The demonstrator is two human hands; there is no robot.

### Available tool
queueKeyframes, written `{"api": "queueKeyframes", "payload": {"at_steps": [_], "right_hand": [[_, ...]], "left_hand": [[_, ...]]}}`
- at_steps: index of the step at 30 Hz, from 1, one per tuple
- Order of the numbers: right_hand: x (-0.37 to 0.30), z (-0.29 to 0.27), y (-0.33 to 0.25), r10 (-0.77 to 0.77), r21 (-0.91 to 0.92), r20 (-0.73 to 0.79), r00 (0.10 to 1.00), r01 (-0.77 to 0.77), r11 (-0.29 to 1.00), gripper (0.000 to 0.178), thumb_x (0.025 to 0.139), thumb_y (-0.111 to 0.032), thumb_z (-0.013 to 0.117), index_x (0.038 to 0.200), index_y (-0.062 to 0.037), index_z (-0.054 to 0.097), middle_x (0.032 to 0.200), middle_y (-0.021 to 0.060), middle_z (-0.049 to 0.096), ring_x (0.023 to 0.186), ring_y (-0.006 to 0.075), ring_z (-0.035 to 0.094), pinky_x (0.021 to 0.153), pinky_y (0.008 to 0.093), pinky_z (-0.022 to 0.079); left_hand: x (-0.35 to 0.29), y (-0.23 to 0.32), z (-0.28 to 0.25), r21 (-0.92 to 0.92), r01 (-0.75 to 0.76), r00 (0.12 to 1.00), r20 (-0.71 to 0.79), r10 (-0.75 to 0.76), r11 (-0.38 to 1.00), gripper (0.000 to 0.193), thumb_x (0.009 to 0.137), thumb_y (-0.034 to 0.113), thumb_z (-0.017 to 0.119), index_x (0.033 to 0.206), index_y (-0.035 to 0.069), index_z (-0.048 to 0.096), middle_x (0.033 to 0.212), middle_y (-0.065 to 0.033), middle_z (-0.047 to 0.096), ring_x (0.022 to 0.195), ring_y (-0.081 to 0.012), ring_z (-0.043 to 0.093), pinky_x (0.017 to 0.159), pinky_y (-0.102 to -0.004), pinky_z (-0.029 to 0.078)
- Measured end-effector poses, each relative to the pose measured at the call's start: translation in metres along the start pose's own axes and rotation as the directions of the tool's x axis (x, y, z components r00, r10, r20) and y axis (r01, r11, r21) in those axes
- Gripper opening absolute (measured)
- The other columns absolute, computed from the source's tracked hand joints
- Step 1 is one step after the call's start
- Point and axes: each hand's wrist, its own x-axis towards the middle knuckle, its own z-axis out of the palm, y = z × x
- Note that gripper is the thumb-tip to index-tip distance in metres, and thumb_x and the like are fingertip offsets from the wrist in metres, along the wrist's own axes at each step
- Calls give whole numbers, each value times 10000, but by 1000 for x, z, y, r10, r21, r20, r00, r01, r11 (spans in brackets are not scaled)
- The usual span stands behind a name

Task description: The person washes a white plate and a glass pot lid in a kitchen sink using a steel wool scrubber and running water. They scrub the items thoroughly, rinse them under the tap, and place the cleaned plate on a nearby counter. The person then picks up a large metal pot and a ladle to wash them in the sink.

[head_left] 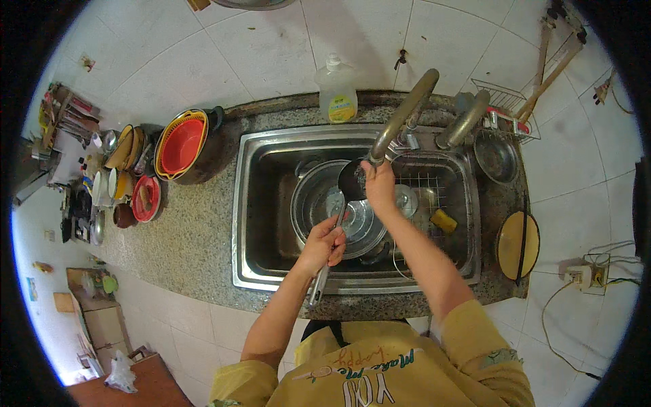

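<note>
My left hand (323, 243) is wrapped around the metal handle of a ladle (352, 180), whose handle end sticks out below my fist toward me. The ladle's dark round head is up under the faucet (405, 117). My right hand (380, 188) grips the head's right rim, just below the spout's end; part of the rim is hidden by my fingers. Beneath both hands, a wide metal basin (304, 216) sits in the steel sink (245, 261), with water and some shiny round pieces inside that I cannot make out.
A yellow sponge (443, 220) lies on a wire rack (428, 192) in the sink's right side. Behind the sink stands a clear soap bottle (337, 91). A dark pot with a red basket (183, 146) is at left; a metal bowl (496, 155) and a round yellow board (510, 245) are at right.
</note>
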Motion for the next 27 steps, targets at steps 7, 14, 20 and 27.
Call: {"api": "queueKeyframes", "payload": {"at_steps": [7,14,20,27], "right_hand": [[-41,30,-11,699,692,548,459,-719,-71,417,814,-379,551,924,18,483,772,90,545,684,215,521,574,339,431],[-14,7,20,181,-49,-160,970,-191,980,516,802,-373,564,990,94,450,960,224,534,867,320,518,757,404,398],[-37,15,0,764,528,419,491,-816,235,421,768,-373,612,944,-4,511,884,79,571,758,204,547,428,372,410],[-11,-9,17,-16,64,-168,986,27,998,370,739,-190,636,1037,-18,499,950,134,559,888,268,534,768,331,409]], "left_hand": [[13,-7,2,56,-25,998,-49,28,998,102,898,108,358,958,58,424,607,-3,361,370,-88,313,311,-227,249],[2,-15,9,-26,75,997,-26,-76,997,268,900,98,338,1160,70,399,602,-6,350,366,-87,297,311,-223,245],[13,-6,14,-59,30,999,-10,-31,998,239,901,123,355,1107,29,433,596,16,323,367,-62,277,306,-203,230],[-1,-6,16,-59,125,992,-16,-126,990,217,903,136,362,1056,12,453,597,18,324,381,-58,278,316,-201,213]]}}
